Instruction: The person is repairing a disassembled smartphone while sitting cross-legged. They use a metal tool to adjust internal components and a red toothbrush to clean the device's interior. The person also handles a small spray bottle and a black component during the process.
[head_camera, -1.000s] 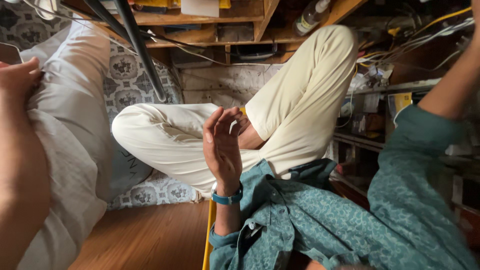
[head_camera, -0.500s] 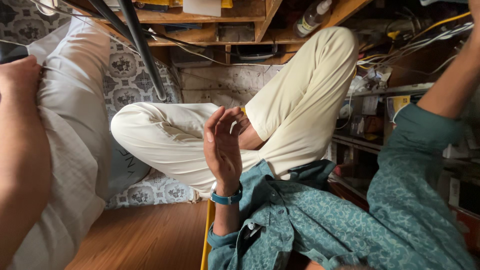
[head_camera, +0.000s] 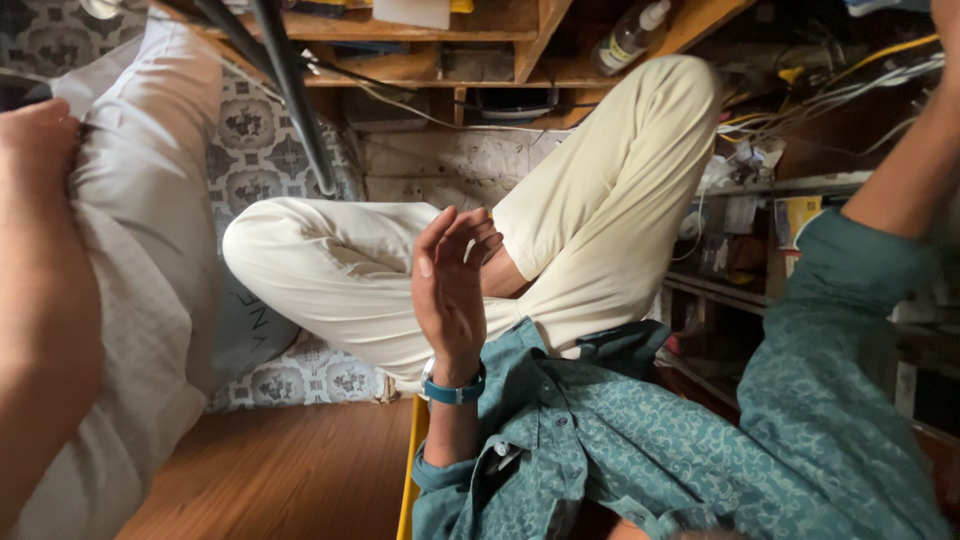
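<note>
My left hand (head_camera: 40, 150) lies at the top left, at the end of my bare forearm along the left edge. It presses on a grey cloth (head_camera: 140, 200); its fingers curl out of sight, with a dark object (head_camera: 18, 92) just above them. My right hand is not in view. Another person sits facing me in cream trousers (head_camera: 600, 230) and a teal patterned shirt (head_camera: 640, 440). That person's hand (head_camera: 450, 280) is raised in the middle, palm sideways, with a teal wristband (head_camera: 452, 392). Their other arm (head_camera: 900, 170) reaches up at the right.
Patterned tiles (head_camera: 260, 150) and wooden shelves (head_camera: 480, 25) with a bottle (head_camera: 628, 38) and wires fill the background. A dark pole (head_camera: 295, 100) slants across the top. Cluttered racks (head_camera: 760, 220) stand at the right, and a brown wooden surface (head_camera: 290, 470) shows below.
My left hand's fingers have curled in a little on the grey cloth. The other person's raised hand has stayed in place.
</note>
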